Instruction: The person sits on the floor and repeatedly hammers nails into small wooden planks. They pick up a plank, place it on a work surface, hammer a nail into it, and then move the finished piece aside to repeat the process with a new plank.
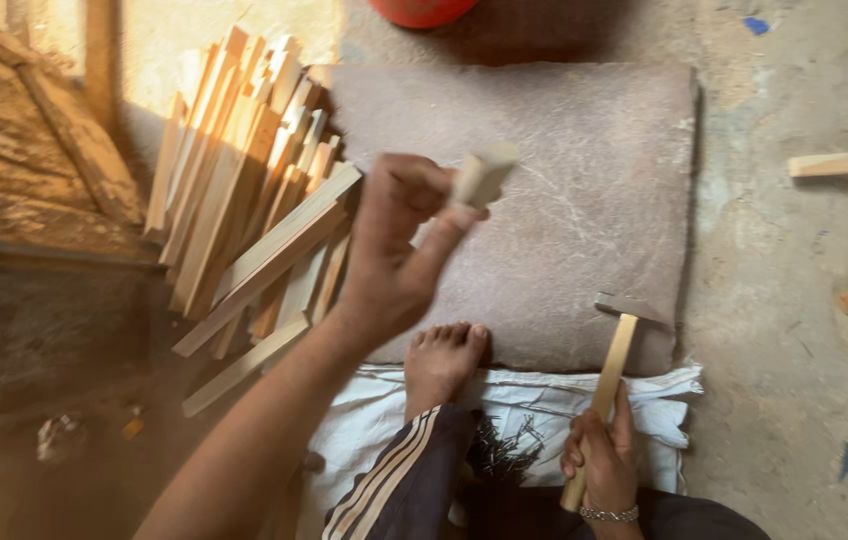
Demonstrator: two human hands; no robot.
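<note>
Here, left hand (396, 250) pinches a short pale wooden block (484, 175), blurred, raised over the flat grey-brown stone slab (584, 130). Block's long axis tilts up and right. Right hand (599, 455) is wrapped round the wooden-handled steel hammer (616, 365), head resting on the slab's near edge. Pale wood slat stack (244, 190) lies left. Block's far end unclear.

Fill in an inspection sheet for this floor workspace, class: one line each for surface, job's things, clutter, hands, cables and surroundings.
Surface: flat grey-brown stone slab on a dusty concrete floor.
Job's things: short pale wooden piece; wooden-handled metal hammer; heap of pale wooden slats.
Clutter: dark nails on a white sack; loose wood offcuts.
Hands: left hand grips the wooden piece; right hand grips the hammer handle.
Cables: nothing seen.
Surroundings: red round container; bare foot.
</note>
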